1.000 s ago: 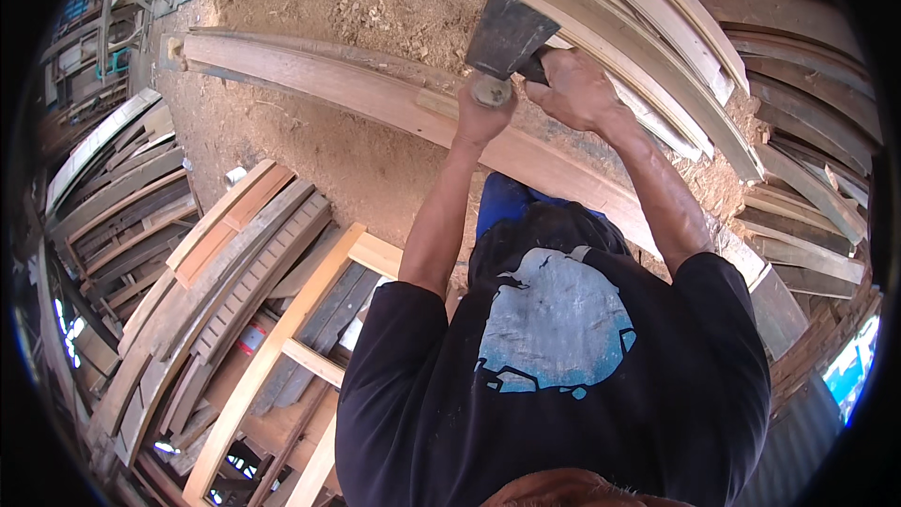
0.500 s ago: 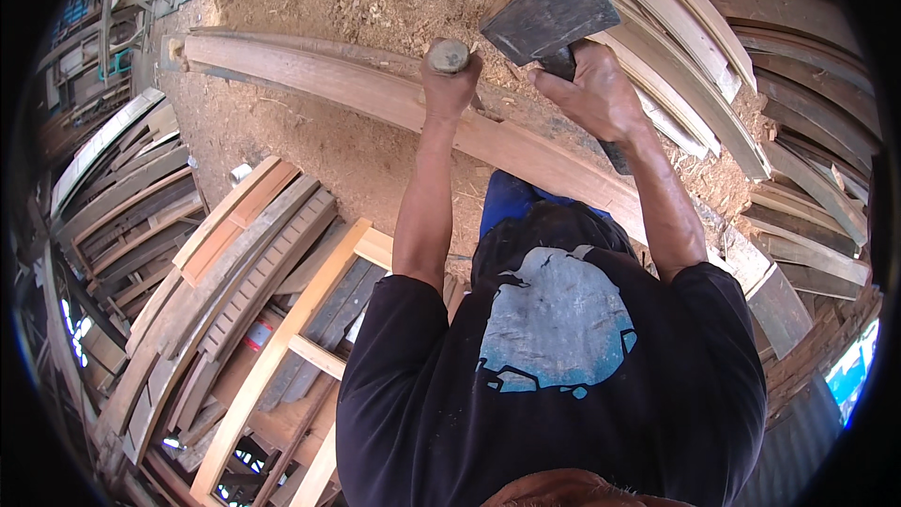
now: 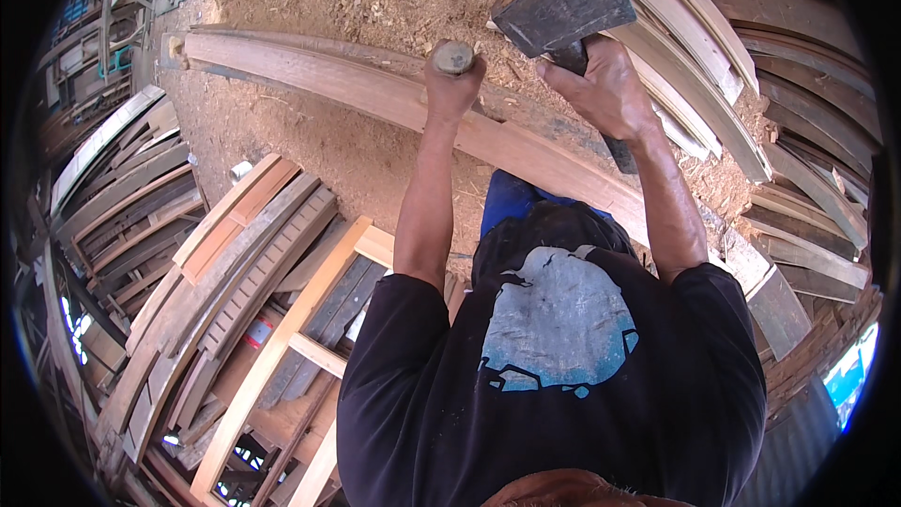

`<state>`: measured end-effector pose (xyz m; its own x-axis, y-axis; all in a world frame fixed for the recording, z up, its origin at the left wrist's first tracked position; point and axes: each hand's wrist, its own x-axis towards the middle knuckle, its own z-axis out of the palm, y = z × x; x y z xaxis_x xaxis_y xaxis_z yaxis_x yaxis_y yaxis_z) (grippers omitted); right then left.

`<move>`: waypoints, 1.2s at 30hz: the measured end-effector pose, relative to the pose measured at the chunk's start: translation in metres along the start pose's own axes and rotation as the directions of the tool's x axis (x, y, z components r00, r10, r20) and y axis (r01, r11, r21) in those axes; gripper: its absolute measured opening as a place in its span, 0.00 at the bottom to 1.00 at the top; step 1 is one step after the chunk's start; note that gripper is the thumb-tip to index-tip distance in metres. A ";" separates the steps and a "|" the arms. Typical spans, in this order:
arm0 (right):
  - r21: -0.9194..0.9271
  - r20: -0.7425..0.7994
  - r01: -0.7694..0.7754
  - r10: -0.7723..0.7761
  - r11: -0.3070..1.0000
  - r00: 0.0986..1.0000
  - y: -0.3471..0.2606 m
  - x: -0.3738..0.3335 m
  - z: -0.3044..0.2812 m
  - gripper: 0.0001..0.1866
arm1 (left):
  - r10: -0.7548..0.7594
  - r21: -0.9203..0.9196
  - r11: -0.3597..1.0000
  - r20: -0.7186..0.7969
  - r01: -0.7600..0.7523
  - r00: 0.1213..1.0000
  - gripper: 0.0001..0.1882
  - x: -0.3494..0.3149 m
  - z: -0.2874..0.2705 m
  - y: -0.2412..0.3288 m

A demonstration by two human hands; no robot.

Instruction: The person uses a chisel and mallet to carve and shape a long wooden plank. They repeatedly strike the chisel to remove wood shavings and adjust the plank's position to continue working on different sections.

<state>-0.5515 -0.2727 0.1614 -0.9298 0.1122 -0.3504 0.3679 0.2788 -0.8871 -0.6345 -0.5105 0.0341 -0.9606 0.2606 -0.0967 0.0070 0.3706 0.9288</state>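
Over the reddish plank [image 3: 521, 147] at twelve o'clock, we close our left hand [image 3: 452, 91] around a tool handle [image 3: 453, 57], presumably to expose its butt, and wrap our right hand's fingers [image 3: 605, 94] around the mallet [image 3: 565, 2], clear at one o'clock.

Text or numbers — none can be read.

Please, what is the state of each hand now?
Left hand: closed, holding a greyish, round-ended wooden handle.
Right hand: closed, holding a dark, block-headed wooden mallet.
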 end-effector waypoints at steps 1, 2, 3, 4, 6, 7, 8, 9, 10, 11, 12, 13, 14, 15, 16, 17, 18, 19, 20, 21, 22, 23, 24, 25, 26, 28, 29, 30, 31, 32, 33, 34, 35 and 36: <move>0.002 0.007 -0.007 0.007 1.000 1.000 -0.001 0.000 0.000 0.20 | -0.010 -0.005 1.000 0.000 0.010 1.000 0.12 0.000 0.000 -0.001; -0.007 -0.002 -0.003 0.003 1.000 1.000 -0.001 0.001 0.001 0.20 | -0.021 -0.011 1.000 -0.002 0.021 1.000 0.12 0.000 0.000 -0.002; -0.016 -0.013 0.001 -0.001 1.000 1.000 0.000 0.001 0.002 0.21 | -0.023 -0.012 1.000 0.009 0.023 1.000 0.12 0.000 0.001 0.001; -0.026 -0.022 0.004 -0.005 1.000 1.000 0.000 0.001 0.003 0.21 | -0.024 -0.015 1.000 0.019 0.025 1.000 0.11 -0.001 0.001 0.005; -0.125 0.051 -0.059 0.066 0.990 0.997 -0.006 0.005 0.004 0.20 | 0.006 -0.025 1.000 0.030 -0.006 1.000 0.11 -0.003 0.003 0.008; -0.175 0.084 -0.088 0.104 0.981 0.991 -0.009 0.008 0.006 0.19 | 0.039 -0.033 0.999 0.031 -0.038 0.999 0.10 -0.005 0.006 0.006; -0.324 0.148 -0.047 0.100 0.945 0.984 -0.006 0.015 0.015 0.18 | 0.071 -0.042 0.997 0.031 -0.070 0.997 0.10 -0.007 0.007 0.004; -0.461 0.201 -0.002 0.107 0.887 0.974 0.004 0.024 0.027 0.17 | 0.041 0.008 0.999 0.078 -0.042 0.996 0.10 -0.010 0.010 0.004; -0.587 0.253 0.053 0.122 0.808 0.960 0.011 0.028 0.035 0.16 | 0.010 0.058 0.998 0.117 -0.017 0.993 0.11 -0.015 0.012 0.004; -0.598 0.250 0.076 0.096 0.798 0.963 0.016 0.024 0.037 0.16 | -0.022 0.109 0.994 0.156 0.005 0.987 0.13 -0.019 0.013 0.005; -0.612 0.255 0.106 0.069 0.783 0.964 0.018 0.023 0.040 0.15 | 0.027 0.101 0.994 0.126 -0.040 0.992 0.13 -0.023 0.015 0.003; -0.626 0.260 0.134 0.043 0.768 0.965 0.019 0.024 0.039 0.14 | 0.076 0.094 0.992 0.096 -0.085 0.993 0.14 -0.027 0.017 0.002; -0.596 0.237 0.141 0.006 0.791 0.971 0.018 0.028 0.033 0.14 | 0.125 0.088 0.988 0.066 -0.130 0.990 0.15 -0.027 0.019 0.000; -0.559 0.227 0.150 -0.023 0.816 0.974 0.010 0.026 0.028 0.14 | 0.082 0.048 0.995 0.076 -0.086 0.994 0.15 -0.029 0.017 -0.005; -0.520 0.215 0.159 -0.051 0.839 0.975 0.006 0.024 0.026 0.14 | 0.041 0.009 0.999 0.087 -0.042 0.995 0.16 -0.027 0.015 -0.011; -0.466 0.219 0.135 -0.033 0.874 0.975 0.010 0.017 0.030 0.15 | 0.001 -0.031 1.000 0.100 0.002 0.995 0.17 -0.029 0.014 -0.015; -0.438 0.218 0.112 -0.015 0.892 0.976 0.011 0.017 0.030 0.16 | 0.020 -0.033 0.999 0.065 -0.018 0.998 0.17 -0.027 0.014 -0.011; -0.410 0.218 0.089 0.003 0.908 0.976 0.013 0.016 0.031 0.16 | 0.039 -0.034 0.999 0.031 -0.038 0.999 0.16 -0.025 0.015 -0.004; -0.381 0.219 0.067 0.020 0.922 0.976 0.015 0.015 0.033 0.17 | 0.058 -0.035 0.998 -0.004 -0.058 0.998 0.16 -0.022 0.015 0.000; -0.350 0.193 0.063 0.006 0.935 0.981 0.023 0.013 0.037 0.18 | 0.087 0.029 0.996 -0.049 -0.086 0.995 0.15 -0.016 0.012 -0.006; -0.320 0.176 0.059 -0.002 0.946 0.984 0.033 0.008 0.044 0.19 | 0.110 0.092 0.991 -0.098 -0.101 0.989 0.14 -0.010 0.004 -0.018; -0.290 0.158 0.056 -0.010 0.956 0.987 0.040 0.003 0.047 0.20 | 0.136 0.157 0.981 -0.145 -0.113 0.980 0.14 -0.007 -0.003 -0.029; -0.261 0.179 -0.016 0.064 0.965 0.982 0.044 -0.001 0.047 0.21 | 0.143 0.168 0.979 -0.160 -0.116 0.977 0.14 -0.004 -0.006 -0.021; -0.233 0.202 -0.085 0.133 0.969 0.970 0.044 -0.006 0.047 0.22 | 0.154 0.181 0.976 -0.178 -0.122 0.972 0.14 0.005 -0.009 0.002; -0.209 0.225 -0.151 0.198 0.966 0.954 0.044 -0.009 0.046 0.23 | 0.169 0.194 0.972 -0.197 -0.130 0.966 0.14 0.011 -0.013 0.018; -0.001 0.195 -0.155 0.152 0.988 0.969 0.048 -0.021 0.049 0.21 | 0.208 0.151 0.972 -0.191 -0.181 0.959 0.15 0.009 -0.014 0.025; 0.104 0.178 -0.151 0.131 0.983 0.975 0.053 -0.024 0.052 0.20 | 0.228 0.129 0.970 -0.189 -0.206 0.955 0.15 0.005 -0.012 0.029; 0.239 0.224 -0.227 0.174 0.944 0.959 0.063 -0.025 0.054 0.18 | 0.251 0.109 0.966 -0.185 -0.234 0.950 0.16 0.002 -0.009 0.035; 0.363 0.276 -0.304 0.210 0.881 0.938 0.073 -0.026 0.056 0.17 | 0.423 0.106 0.905 -0.136 -0.411 0.896 0.17 -0.004 -0.002 0.041; 0.474 0.333 -0.379 0.236 0.795 0.913 0.081 -0.025 0.058 0.15 | 0.581 0.095 0.814 -0.088 -0.574 0.809 0.18 -0.015 0.008 0.050; 0.599 0.335 -0.405 0.243 0.691 0.910 0.079 -0.028 0.057 0.14 | 0.573 0.161 0.807 0.020 -0.568 0.819 0.19 -0.033 0.016 0.063; 0.721 0.290 -0.370 0.230 0.586 0.929 0.096 -0.028 0.065 0.15 | 0.553 0.223 0.793 0.128 -0.567 0.823 0.20 -0.053 0.027 0.075; 0.815 0.256 -0.332 0.218 0.475 0.942 0.125 -0.029 0.076 0.16 | 0.541 0.168 0.806 0.182 -0.568 0.821 0.20 -0.074 0.044 0.072; 0.889 0.224 -0.290 0.214 0.354 0.951 0.145 -0.030 0.079 0.16 | 0.527 0.114 0.820 0.232 -0.561 0.817 0.20 -0.094 0.060 0.066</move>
<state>-0.4705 -0.3107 0.0196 -0.8057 -0.0478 -0.5904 0.3981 -0.7817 -0.4801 -0.5268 -0.4576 0.0830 -0.7169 0.6155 0.3275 0.5765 0.2592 0.7749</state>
